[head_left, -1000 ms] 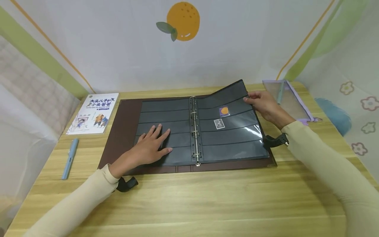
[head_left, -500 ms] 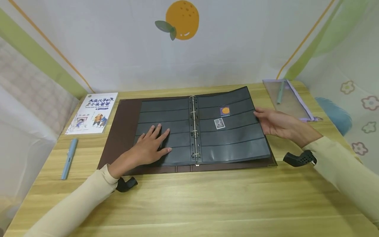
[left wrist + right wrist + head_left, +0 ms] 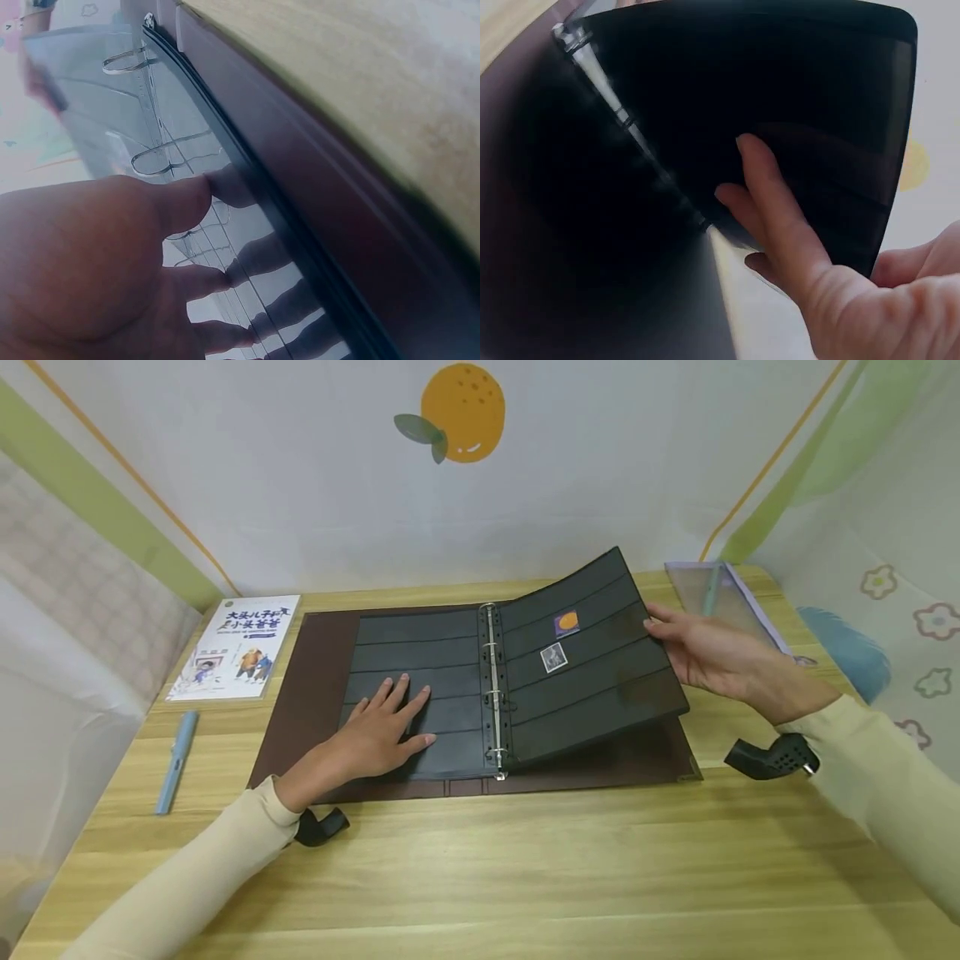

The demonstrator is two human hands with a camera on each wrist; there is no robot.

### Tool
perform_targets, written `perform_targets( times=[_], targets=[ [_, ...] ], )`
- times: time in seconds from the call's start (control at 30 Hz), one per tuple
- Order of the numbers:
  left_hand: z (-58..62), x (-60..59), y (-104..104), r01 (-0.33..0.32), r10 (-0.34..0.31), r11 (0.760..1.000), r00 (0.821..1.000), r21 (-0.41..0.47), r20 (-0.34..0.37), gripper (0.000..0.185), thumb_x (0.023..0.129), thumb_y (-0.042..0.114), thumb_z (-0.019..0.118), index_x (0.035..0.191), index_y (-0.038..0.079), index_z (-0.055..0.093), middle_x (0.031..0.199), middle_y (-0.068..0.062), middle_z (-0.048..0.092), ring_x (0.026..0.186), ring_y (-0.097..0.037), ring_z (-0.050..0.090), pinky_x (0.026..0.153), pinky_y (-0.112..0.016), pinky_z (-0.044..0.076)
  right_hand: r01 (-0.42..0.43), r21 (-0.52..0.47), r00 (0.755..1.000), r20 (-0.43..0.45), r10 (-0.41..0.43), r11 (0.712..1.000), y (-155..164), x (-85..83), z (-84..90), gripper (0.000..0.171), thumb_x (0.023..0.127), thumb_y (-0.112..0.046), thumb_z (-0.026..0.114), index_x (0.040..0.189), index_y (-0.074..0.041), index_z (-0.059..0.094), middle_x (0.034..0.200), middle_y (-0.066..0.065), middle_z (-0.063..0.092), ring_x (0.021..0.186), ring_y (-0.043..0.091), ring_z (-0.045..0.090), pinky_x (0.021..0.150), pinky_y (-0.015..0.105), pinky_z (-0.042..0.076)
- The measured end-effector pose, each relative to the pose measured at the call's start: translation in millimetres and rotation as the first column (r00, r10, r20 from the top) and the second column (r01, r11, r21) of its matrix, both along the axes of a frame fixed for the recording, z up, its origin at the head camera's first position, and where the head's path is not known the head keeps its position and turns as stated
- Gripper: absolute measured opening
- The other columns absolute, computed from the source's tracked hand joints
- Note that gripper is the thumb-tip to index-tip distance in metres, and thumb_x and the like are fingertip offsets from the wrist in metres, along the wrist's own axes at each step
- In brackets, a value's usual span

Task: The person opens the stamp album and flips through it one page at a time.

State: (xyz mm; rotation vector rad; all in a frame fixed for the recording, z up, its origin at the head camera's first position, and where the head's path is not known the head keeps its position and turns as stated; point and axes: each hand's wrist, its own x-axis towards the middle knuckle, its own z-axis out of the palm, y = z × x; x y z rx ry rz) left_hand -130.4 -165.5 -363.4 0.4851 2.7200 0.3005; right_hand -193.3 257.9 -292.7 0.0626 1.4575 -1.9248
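A brown ring-bound stamp album (image 3: 318,652) lies spread on the table, black strip-pocket pages on both sides of its metal rings (image 3: 493,693). My left hand (image 3: 378,735) rests with spread fingers on the left page (image 3: 420,635); in the left wrist view its fingertips touch the glossy surface. My right hand (image 3: 720,656) holds the outer edge of the raised right pages (image 3: 600,702), thumb on top. The right wrist view shows fingers (image 3: 769,195) against their underside. Two stamps sit in the right page's pockets: a purple-and-orange one (image 3: 567,623) and a grey one (image 3: 554,658).
At the back left lies a white booklet (image 3: 236,647) with cartoon figures. Nearer on that side is a light blue pen-like object (image 3: 177,762). A lilac-edged mesh pouch (image 3: 738,602) with a greenish stick inside lies behind my right hand.
The right pages dipped nearly flat, then rose again, their near corner now off the back cover. My right hand shifted right and toward me, then slightly up. My left hand stayed put.
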Motion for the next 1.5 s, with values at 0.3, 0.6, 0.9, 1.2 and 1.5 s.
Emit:
perform_targets(
  times=[0.3,0.6,0.9,1.2,1.5],
  targets=[
    [0.6,-2.4,0.3,0.017,-0.016,0.999,1.0,-0.036,0.016,0.073,0.105,0.044,0.05,0.163,0.012,0.019,0.169,-0.024,0.004,0.155,-0.048,0.004,0.118,-0.072,0.016,-0.126,0.012,0.986,-0.11,0.126,0.992,-21.4,-2.9,29.1,0.067,0.11,-0.026,0.038,0.163,-0.036,-0.001,0.137,-0.003,0.061,0.117,0.013,0.068,0.093,0.032,0.058],
    [9.7,-7.0,2.0,0.027,-0.023,0.997,0.998,-0.072,0.057,0.074,0.105,0.046,0.049,0.163,0.012,0.018,0.168,-0.026,0.005,0.154,-0.049,0.007,0.114,-0.074,0.023,-0.129,0.095,0.98,-0.142,0.142,0.987,-47.4,-6.5,60.3,0.061,0.11,-0.027,0.039,0.162,-0.041,0.011,0.147,-0.001,0.053,0.118,0.012,0.068,0.091,0.033,0.059],
    [57.4,5.3,50.7,0.08,-0.045,0.953,0.991,0.292,-0.126,0.069,0.108,0.044,0.044,0.163,0.012,0.018,0.171,-0.012,0.011,0.156,-0.032,0.021,0.121,-0.054,0.031,-0.191,0.182,0.957,-0.184,0.225,0.965,-73.5,-5.3,77.4,0.056,0.11,-0.029,0.036,0.161,-0.041,0.017,0.15,0.005,0.047,0.117,0.013,0.066,0.091,0.036,0.059],
    [100.6,15.9,103.8,0.193,-0.134,0.771,0.981,0.607,-0.142,0.065,0.109,0.051,0.033,0.164,0.028,0.007,0.17,0.012,0.004,0.156,-0.003,0.009,0.127,-0.04,0.02,-0.221,0.241,0.937,-0.214,0.274,0.945,-85.9,-4.6,80.9,0.065,0.11,-0.033,0.036,0.162,-0.041,-0.002,0.159,0.007,0.032,0.125,0.011,0.06,0.092,0.033,0.058],
    [110.7,13.8,111.2,0.029,-0.03,0.791,1.0,0.611,-0.008,0.067,0.105,0.061,0.032,0.161,0.038,0.002,0.167,0.018,0.016,0.152,-0.006,0.027,0.123,-0.041,0.029,-0.3,0.282,0.901,-0.229,0.368,0.911,-101.4,-1.8,86.7,0.071,0.109,-0.038,0.038,0.161,-0.04,-0.011,0.171,0.008,0.01,0.153,0.026,0.031,0.11,0.041,0.048]
  ],
)
